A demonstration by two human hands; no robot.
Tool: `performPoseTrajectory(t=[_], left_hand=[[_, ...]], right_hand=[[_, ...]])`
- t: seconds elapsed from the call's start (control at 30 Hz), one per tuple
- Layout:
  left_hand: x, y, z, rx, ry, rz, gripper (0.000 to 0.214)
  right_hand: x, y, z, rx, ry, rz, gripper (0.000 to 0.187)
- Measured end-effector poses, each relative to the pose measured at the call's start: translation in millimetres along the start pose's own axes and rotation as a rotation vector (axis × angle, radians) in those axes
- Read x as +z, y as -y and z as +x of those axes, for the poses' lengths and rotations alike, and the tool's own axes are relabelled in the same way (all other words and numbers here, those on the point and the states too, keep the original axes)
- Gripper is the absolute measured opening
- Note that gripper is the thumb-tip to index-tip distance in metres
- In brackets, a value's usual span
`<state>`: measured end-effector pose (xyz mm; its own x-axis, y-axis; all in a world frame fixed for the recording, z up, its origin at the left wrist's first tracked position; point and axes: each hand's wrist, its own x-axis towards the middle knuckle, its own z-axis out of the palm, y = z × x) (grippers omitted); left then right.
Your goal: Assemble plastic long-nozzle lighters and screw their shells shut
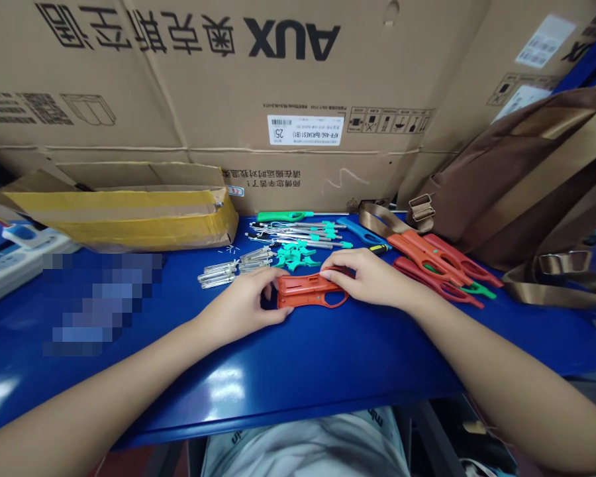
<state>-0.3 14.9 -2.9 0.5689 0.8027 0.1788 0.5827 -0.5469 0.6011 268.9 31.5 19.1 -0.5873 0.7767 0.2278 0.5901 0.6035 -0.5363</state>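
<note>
Two red-orange lighter handle shells (302,299) lie side by side just above the blue table, hollow inner faces up. My left hand (243,298) grips their left ends between thumb and fingers. My right hand (365,277) is closed on the right end of the farther shell, near the loop-shaped opening. Just beyond them is a small heap of teal triggers (295,255). Silver, narrow lighter parts (233,268) lie in rows beside my left hand. Behind the triggers are several metal rods with teal ends (308,232).
More red and orange shells (432,262) are piled at right, near a brown bag (536,179). A green lighter (283,216) and a blue shell (360,230) lie at the back. A yellow-taped carton (129,218) and a power strip (20,258) stand left. Large cardboard (203,86) rises behind.
</note>
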Motion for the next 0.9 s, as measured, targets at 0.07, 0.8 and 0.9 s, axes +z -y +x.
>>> performPoseTrajectory(t=[0.07, 0.8, 0.9], left_hand=[[0.6, 0, 0, 0.006, -0.004, -0.006, 0.044], [-2.2, -12, -11, 0.375, 0.109, 0.138, 0.034], [-1.9, -15, -13, 0.411, 0.160, 0.188, 0.035]], right_hand=[[0, 2, -1, 0.037, -0.004, 0.004, 0.017], [7, -32, 7, 0.107, -0.274, -0.336, 0.021], [8, -50, 10, 0.230, -0.316, -0.383, 0.026]])
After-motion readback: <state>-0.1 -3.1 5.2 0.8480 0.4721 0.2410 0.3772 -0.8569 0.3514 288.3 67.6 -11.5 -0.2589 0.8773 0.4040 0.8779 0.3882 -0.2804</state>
